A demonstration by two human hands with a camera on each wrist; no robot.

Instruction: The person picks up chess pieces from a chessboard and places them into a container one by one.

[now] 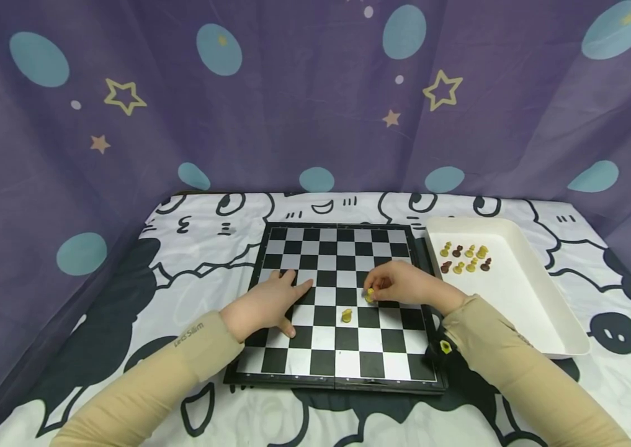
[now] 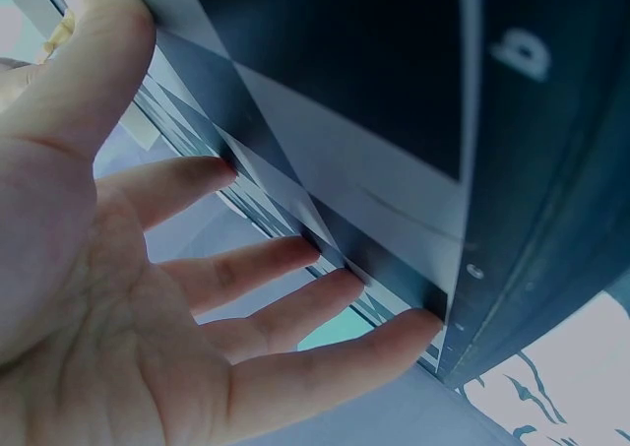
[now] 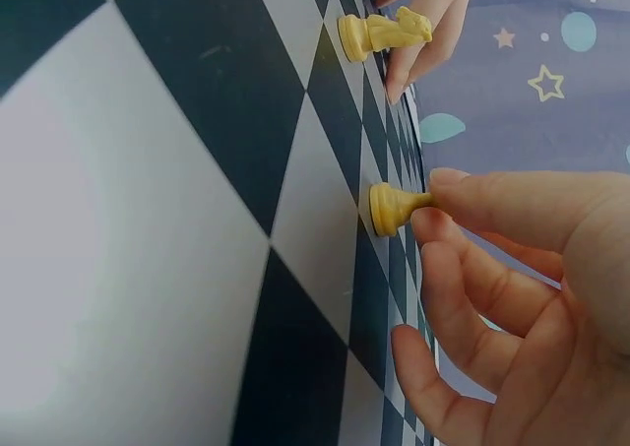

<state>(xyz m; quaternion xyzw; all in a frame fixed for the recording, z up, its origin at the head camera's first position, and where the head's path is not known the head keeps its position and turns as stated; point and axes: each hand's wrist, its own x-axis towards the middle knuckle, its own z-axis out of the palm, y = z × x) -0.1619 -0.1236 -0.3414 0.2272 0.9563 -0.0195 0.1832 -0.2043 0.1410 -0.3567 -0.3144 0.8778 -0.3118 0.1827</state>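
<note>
A black-and-white chessboard (image 1: 323, 338) lies in the middle of the head view. My right hand (image 1: 401, 282) pinches the top of a yellow chess piece (image 3: 392, 210) between thumb and index finger. Its base is right at the board surface, and its top is hidden by the fingertips. Nearer the front stands a yellow knight (image 1: 347, 316), upright on a square; the right wrist view shows the horse-head knight (image 3: 379, 34) as well. Fingers spread, my left hand (image 1: 270, 301) rests on the board's left side and holds nothing. Its fingertips (image 2: 409, 328) reach the squares by the lettered border.
Right of the board stands a white tray (image 1: 522, 304) with several yellow and dark red chess pieces (image 1: 471, 251) toward its far left. A patterned black-and-white cloth (image 1: 192, 248) covers the table. Behind it hangs a purple curtain (image 1: 315, 112).
</note>
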